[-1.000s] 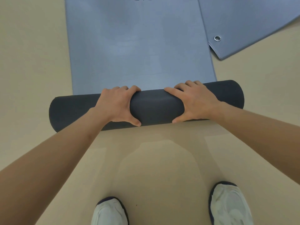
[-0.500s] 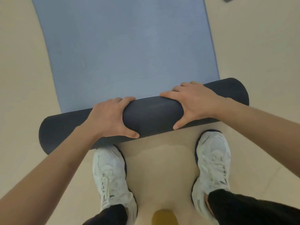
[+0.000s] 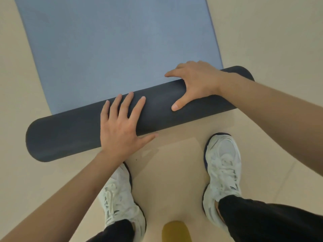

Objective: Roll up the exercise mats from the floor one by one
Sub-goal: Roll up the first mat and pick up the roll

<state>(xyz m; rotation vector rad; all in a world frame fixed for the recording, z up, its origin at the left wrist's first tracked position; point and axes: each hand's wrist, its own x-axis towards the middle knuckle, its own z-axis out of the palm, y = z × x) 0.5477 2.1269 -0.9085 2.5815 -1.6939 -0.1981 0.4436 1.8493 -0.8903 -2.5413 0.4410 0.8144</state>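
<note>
The exercise mat (image 3: 118, 49) lies on the beige floor (image 3: 271, 32), partly rolled. Its flat part is blue-grey and stretches away from the person, running out of sight at the top. The nearer part is wound into a dark charcoal roll (image 3: 157, 105) that lies across the mat's width, slanting so that its left end sits closer to the person and its right end farther off.

The left hand (image 3: 120, 126) is spread flat, fingers splayed and pointing away, palm laid on the near side of the roll towards its left half. The thumb sticks out to the right along the roll's lower edge, over the floor. It grips nothing; it only presses or rests there.

The right hand (image 3: 195, 81) is draped over the top of the roll towards its right end. Its fingers reach over the far side down to where the roll meets the flat mat, and the thumb points down the near face. The hand is loosely cupped over the roll, not clenched.

Both forearms are bare. Just behind the roll stand two white sneakers: the left sneaker (image 3: 120, 198) partly under the left forearm, the right sneaker (image 3: 222, 172) near the roll's right half. Dark trouser legs (image 3: 262, 222) show at the ankles. A small yellowish blur (image 3: 174, 232) sits at the bottom edge between the feet; I cannot tell what it is.
</note>
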